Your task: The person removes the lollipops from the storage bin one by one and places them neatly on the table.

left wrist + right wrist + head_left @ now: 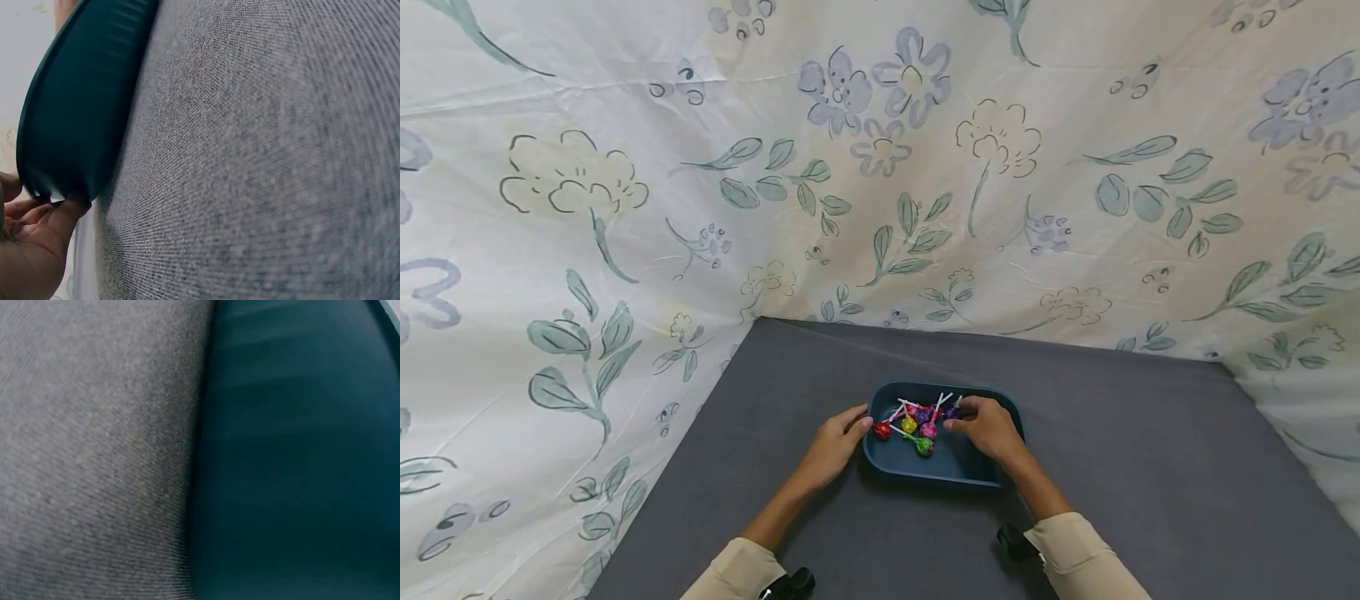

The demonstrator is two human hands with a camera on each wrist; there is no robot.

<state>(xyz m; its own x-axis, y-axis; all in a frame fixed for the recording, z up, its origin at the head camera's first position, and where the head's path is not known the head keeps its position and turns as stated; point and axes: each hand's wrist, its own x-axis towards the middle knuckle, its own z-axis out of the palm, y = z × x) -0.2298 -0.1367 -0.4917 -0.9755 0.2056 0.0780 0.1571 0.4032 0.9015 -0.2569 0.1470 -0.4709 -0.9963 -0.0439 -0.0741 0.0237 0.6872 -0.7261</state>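
A dark teal tray [958, 471] sits on the grey cloth with several wrapped lollipops in it. My left hand [835, 446] grips the tray's left end, the thumb by the rim; in the left wrist view the fingers of that hand [37, 240] press against the tray's end wall [75, 112]. Reaching over the tray's right side, my right hand [992, 429] pinches a purple lollipop [952, 412] between thumb and fingers. Left of it lie a pink lollipop [928, 430], a green one [924, 447], a yellow one [909, 425] and a red one [882, 430]. The right wrist view shows only the tray's outer wall [294, 462] and cloth.
Grey cloth [1120, 467] covers the surface around the tray. A floral curtain [910, 208] hangs behind and along both sides. Dark wrist cameras [1017, 542] are strapped by the beige sleeves [1078, 550].
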